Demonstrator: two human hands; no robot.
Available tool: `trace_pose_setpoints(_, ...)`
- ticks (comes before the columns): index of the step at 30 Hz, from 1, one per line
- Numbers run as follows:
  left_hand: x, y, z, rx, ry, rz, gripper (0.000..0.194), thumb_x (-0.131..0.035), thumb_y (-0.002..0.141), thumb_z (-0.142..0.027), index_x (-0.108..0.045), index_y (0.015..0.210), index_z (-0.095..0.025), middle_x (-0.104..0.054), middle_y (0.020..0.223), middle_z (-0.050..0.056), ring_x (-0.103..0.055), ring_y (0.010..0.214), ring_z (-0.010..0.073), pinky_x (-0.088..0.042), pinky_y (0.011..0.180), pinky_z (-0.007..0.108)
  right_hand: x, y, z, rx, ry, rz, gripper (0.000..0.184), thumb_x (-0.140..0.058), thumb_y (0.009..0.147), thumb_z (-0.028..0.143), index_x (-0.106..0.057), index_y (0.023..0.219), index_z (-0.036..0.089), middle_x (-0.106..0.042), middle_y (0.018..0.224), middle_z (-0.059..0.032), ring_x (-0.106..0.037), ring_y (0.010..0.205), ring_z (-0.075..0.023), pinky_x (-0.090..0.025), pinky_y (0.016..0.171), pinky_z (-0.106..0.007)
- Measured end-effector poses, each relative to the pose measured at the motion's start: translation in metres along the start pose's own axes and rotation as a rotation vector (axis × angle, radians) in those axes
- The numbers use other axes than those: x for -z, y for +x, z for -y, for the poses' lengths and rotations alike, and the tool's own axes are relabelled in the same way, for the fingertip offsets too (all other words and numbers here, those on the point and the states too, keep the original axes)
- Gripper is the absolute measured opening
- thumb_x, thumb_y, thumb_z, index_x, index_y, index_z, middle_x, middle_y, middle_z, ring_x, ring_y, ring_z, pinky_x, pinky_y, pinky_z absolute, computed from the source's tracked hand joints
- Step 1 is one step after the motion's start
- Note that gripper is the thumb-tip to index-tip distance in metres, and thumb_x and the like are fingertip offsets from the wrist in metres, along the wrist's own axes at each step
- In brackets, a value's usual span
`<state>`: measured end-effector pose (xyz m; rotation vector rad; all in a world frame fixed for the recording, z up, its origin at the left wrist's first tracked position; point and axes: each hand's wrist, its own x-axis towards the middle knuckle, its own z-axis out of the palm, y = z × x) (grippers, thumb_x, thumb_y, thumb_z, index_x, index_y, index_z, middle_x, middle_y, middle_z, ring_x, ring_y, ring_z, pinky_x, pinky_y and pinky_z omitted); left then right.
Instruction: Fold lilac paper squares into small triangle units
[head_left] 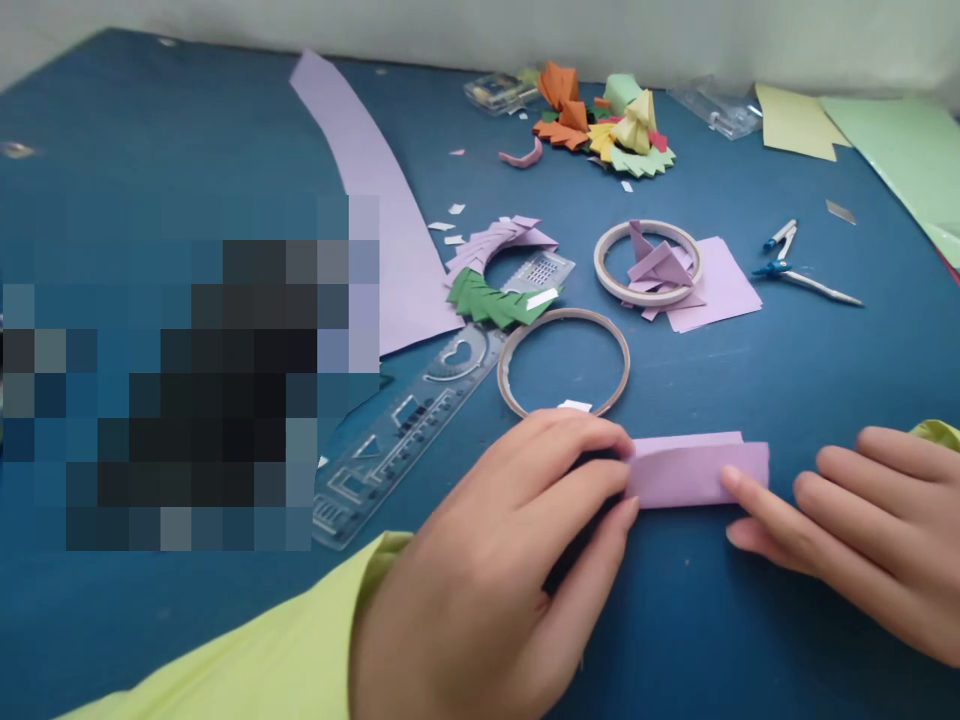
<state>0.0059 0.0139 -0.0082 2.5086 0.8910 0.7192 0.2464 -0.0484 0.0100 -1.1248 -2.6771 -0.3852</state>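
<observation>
A strip of light purple paper [679, 475], folded lengthwise with its layers slightly offset at the right end, lies on the blue table in front of me. My left hand [502, 540] pinches its left end between thumb and fingers. With the index fingertip, my right hand [862, 530] presses on the paper near its right end; its thumb is tucked just below and its other fingers are loosely bent, holding nothing. Just beyond the left hand is a tape ring [627, 368]. A half ring of folded green and purple paper pieces [499, 300] lies farther back.
A clear ruler [397, 450] lies left of my hand, beside a large purple sheet [405, 260]. Another tape roll [600, 270] surrounds folded purple pieces, near purple paper squares [724, 285]. A compass [810, 280], colourful folded-paper models [637, 130] and green sheets [892, 150] are behind. Pixelation hides the left area.
</observation>
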Motion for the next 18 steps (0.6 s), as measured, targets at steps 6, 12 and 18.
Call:
trace_pose_setpoints(6,0.001,-0.006,-0.002,-0.196,0.128,0.017,0.035,-0.046,0.090,-0.007,-0.053,0.123,-0.011,-0.057,0.127,0.011,-0.046,0.126,0.0214,-0.034,0.110,0.031,-0.011,0.004,-0.008,0.060,0.101,0.007,0.025,-0.056,0.091,0.017,-0.059,0.111,0.004,-0.055,0.058,0.0015,-0.046,0.051,-0.0159,-0.030,0.047,-0.036)
trace_pose_setpoints(12,-0.004,-0.017,0.003,-0.357,0.078,0.129,0.040,-0.030,0.094,-0.009,-0.056,0.125,-0.012,-0.060,0.131,0.004,-0.049,0.127,0.0189,-0.025,0.114,0.032,-0.008,0.006,-0.010,0.081,0.137,0.050,0.027,-0.053,0.092,0.014,-0.057,0.115,0.001,-0.058,0.060,-0.0002,-0.047,0.050,-0.0160,-0.030,0.049,-0.036)
trace_pose_setpoints(18,0.006,-0.015,0.002,-0.396,0.180,0.208,0.038,-0.038,0.095,-0.014,-0.053,0.129,-0.009,-0.053,0.138,0.004,-0.044,0.131,0.0200,-0.024,0.115,0.033,-0.009,0.003,-0.014,0.100,0.148,0.047,0.028,-0.055,0.091,0.015,-0.057,0.115,0.000,-0.057,0.059,0.0009,-0.046,0.049,-0.0162,-0.030,0.051,-0.036)
